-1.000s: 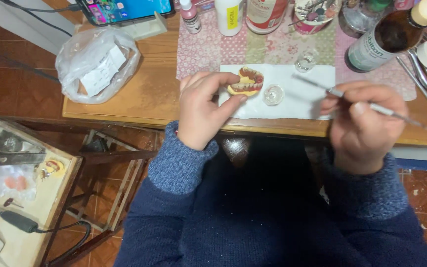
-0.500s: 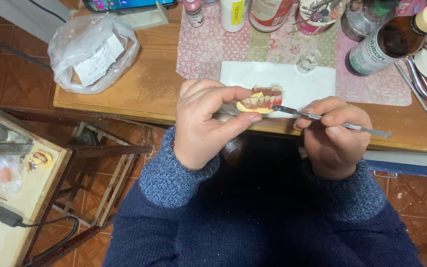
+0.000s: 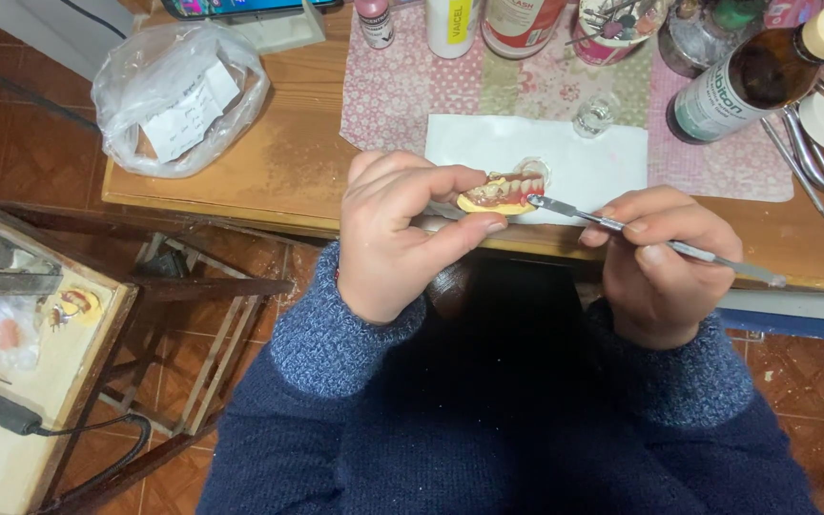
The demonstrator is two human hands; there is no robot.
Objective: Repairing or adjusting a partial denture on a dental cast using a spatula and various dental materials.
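Observation:
My left hand (image 3: pixel 402 234) pinches a small denture model (image 3: pixel 505 192), yellow at its base with pink wax and a row of white teeth, just over the front edge of the wooden table (image 3: pixel 307 143). My right hand (image 3: pixel 665 262) grips a thin metal spatula (image 3: pixel 622 227) like a pen. Its flat tip touches the right end of the denture model. A white paper sheet (image 3: pixel 593 162) lies on the table right behind both hands.
A clear plastic bag with papers (image 3: pixel 178 95) sits at the table's left. Bottles and jars (image 3: pixel 736 81) line the back on a patterned cloth (image 3: pixel 393 86). Metal tools (image 3: pixel 817 172) lie at right. A small glass cup (image 3: pixel 594 114) stands behind the sheet. A low side bench (image 3: pixel 26 381) at left holds another dental model and a cable.
Both hands have come back from the table toward my body. The spatula tip, held apart at first, now rests on the denture model, which my left hand has kept throughout.

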